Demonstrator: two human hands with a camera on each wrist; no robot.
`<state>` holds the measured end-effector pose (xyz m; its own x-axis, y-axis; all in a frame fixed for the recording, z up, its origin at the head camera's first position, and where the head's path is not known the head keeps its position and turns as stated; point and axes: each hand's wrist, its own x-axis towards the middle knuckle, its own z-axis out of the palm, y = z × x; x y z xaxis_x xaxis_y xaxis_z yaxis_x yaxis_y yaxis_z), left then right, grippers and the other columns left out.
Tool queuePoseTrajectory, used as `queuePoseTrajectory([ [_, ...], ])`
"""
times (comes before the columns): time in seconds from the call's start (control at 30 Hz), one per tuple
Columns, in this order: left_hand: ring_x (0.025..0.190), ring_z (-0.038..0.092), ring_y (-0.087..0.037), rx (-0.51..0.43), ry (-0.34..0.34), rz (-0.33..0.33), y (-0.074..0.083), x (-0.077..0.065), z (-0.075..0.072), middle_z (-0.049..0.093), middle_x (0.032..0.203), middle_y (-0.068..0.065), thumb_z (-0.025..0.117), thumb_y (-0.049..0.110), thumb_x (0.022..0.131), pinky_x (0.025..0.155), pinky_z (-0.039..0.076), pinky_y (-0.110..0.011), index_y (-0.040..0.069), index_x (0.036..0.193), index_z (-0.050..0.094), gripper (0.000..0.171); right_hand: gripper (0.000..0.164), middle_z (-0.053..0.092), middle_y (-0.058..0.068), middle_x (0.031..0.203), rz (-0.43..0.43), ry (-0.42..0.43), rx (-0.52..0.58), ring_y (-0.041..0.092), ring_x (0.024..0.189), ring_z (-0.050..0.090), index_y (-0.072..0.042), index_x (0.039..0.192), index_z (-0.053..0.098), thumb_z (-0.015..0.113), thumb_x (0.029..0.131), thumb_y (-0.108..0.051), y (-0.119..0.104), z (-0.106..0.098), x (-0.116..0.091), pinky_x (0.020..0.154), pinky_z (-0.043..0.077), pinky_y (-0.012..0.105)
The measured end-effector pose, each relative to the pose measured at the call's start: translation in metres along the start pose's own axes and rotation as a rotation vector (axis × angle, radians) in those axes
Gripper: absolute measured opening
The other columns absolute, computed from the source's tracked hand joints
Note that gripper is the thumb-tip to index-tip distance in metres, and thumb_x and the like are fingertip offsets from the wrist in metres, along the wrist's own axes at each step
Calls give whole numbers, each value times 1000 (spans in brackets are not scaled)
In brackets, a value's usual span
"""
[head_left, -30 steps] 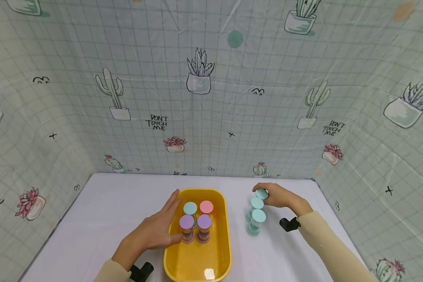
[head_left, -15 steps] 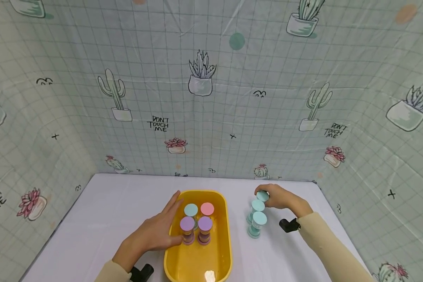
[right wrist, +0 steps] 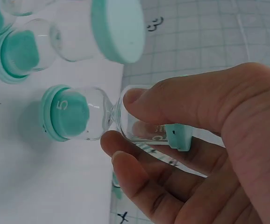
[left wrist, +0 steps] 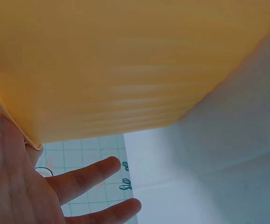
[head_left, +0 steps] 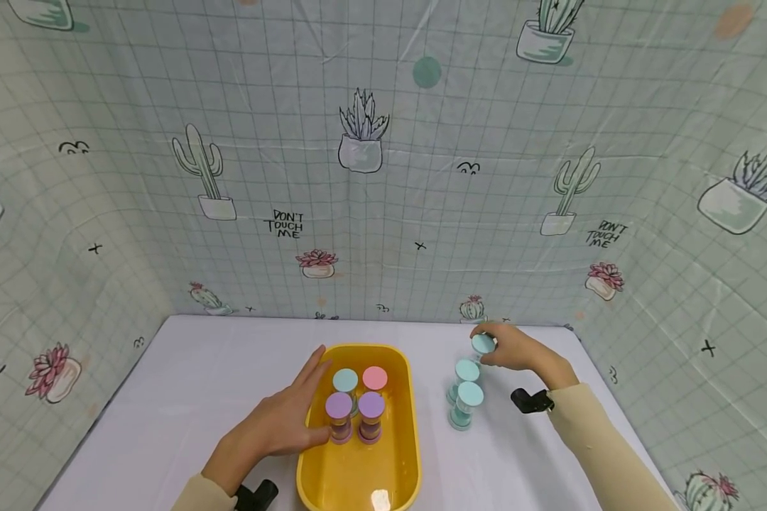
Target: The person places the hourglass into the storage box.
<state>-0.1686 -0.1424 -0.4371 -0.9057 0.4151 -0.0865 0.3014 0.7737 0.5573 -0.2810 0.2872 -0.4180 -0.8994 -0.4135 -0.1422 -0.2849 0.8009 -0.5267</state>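
In the lower right of the head view, the right hand (head_left: 518,349) has a snug grip around the top glass of a green sand timer (head_left: 483,344). Hold it gently, clear of two more green timers (head_left: 470,396). It points up and down, its "5" end toward the worktop (head_left: 211,369). The left hand (head_left: 278,419), fingers spread, touches the yellow tray (head_left: 358,482).

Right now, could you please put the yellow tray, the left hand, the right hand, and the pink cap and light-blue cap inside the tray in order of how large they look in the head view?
1. Yellow tray
2. Left hand
3. Right hand
Unranked, smallest: pink cap and light-blue cap, which look alike
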Motion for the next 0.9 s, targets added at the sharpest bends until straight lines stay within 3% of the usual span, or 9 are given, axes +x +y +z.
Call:
queuePoseTrajectory([
  [0.23, 123, 64, -38, -1, 6, 1, 0, 0, 1, -4, 175, 10, 70, 38, 78, 84, 55, -69, 19, 167, 18, 105, 43, 67, 22, 119, -29, 35, 2, 25, 92, 62, 2, 129, 61, 72, 89, -8, -6, -15, -7, 76, 55, 36],
  [0.43, 124, 64, -38, 1, 5, -8, 1, 0, 1, -3, 175, 9, 70, 37, 77, 84, 56, -67, 19, 166, 19, 105, 43, 67, 21, 120, -37, 53, -4, 28, 97, 63, 2, 130, 61, 70, 90, -9, -13, -24, -12, 81, 56, 41],
  [0.9, 122, 65, -37, 9, 9, 5, -2, 1, 2, -4, 175, 9, 71, 37, 78, 81, 59, -62, 18, 166, 19, 104, 50, 68, 21, 120, -97, 106, 14, 23, 90, 70, 4, 139, 55, 71, 95, -13, -43, -48, -17, 74, 57, 36],
])
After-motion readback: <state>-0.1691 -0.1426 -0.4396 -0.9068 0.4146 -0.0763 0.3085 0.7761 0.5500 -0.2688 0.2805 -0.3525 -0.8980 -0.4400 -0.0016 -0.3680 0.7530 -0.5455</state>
